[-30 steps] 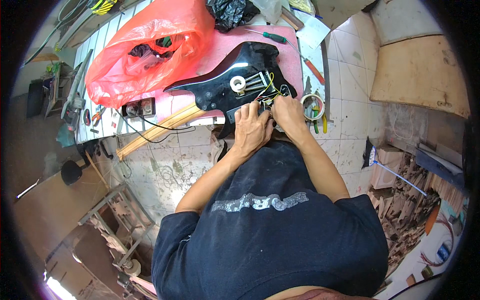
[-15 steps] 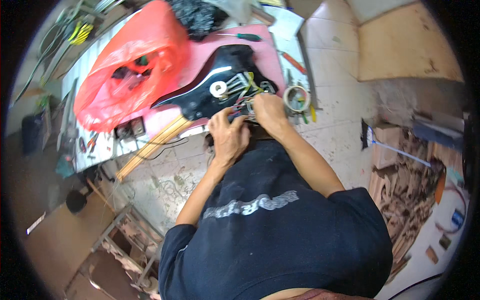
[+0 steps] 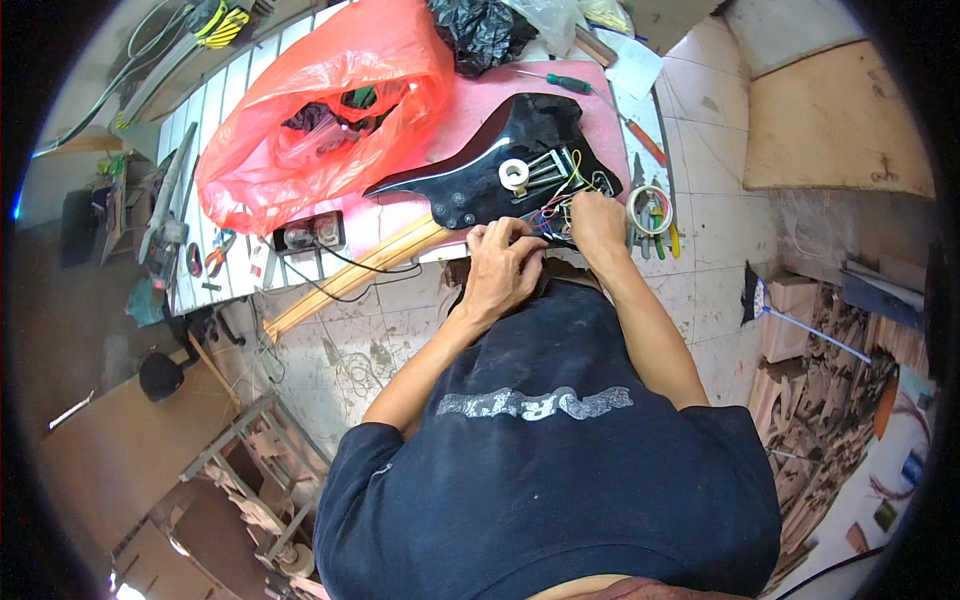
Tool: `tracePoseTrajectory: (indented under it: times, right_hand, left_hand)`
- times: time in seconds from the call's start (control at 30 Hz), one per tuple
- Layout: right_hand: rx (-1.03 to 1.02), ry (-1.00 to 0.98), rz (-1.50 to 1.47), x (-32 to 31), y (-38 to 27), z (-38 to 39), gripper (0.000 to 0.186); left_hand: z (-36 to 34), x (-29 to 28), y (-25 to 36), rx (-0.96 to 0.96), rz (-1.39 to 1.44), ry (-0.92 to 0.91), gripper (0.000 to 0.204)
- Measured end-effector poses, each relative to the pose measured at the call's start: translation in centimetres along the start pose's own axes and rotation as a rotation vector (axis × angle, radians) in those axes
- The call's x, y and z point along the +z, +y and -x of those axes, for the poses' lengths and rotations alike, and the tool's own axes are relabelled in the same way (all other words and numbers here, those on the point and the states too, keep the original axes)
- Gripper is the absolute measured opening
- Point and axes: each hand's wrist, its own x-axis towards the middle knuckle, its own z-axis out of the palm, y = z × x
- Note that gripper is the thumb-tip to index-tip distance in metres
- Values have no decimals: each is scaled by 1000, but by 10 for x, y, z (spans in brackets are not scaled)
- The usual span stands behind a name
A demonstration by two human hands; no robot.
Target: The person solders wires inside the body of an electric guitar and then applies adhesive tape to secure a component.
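A black electric guitar body (image 3: 490, 140) lies on a pink sheet (image 3: 590, 110), its pale wooden neck (image 3: 360, 270) reaching toward the lower left. Coloured wires (image 3: 548, 222) come out of the body near its edge closest to me. My left hand (image 3: 503, 265) rests at that edge with curled fingers beside the wires; whatever its fingertips hold is hidden. Above the right part of the wiring, my right hand (image 3: 600, 225) is closed, and its grip is covered by the hand itself. Metal springs (image 3: 545, 170) and a white roll (image 3: 507, 167) sit on the body.
Left of the guitar is a big red plastic bag (image 3: 330, 60). A tape roll (image 3: 670, 212) encircles several tool handles on the right. Farther back lie a green-handled screwdriver (image 3: 568, 83) and a black bag (image 3: 475, 40). A black cable (image 3: 375, 270) crosses the neck.
The whole view has shifted, so the table and guitar appear farther right. Both hands stay at the wiring, with little change in their pose.
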Motion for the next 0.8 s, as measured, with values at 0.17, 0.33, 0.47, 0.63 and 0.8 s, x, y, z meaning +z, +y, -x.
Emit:
tracePoseTrajectory:
  times: [0.17, 0.33, 0.47, 0.63, 0.8]
  right_hand:
    - [60, 41, -61, -5, 6, 7, 15]
    - [193, 110, -533, -5, 35, 22, 27]
    - [332, -6, -987, 24, 59, 21, 23]
    - [108, 224, -598, 18, 47, 28, 19]
    - [-32, 402, -402, 32, 50, 22, 14]
  left_hand:
    - [1, -9, -8, -54, 72, -4, 16]
    - [0, -20, -12, -189, 166, 24, 13]
    - [-4, -13, -19, -261, 330, 23, 13]
    - [-8, -4, -13, -232, 332, 19, 14]
    - [-16, 11, -1, -238, 331, -29, 14]
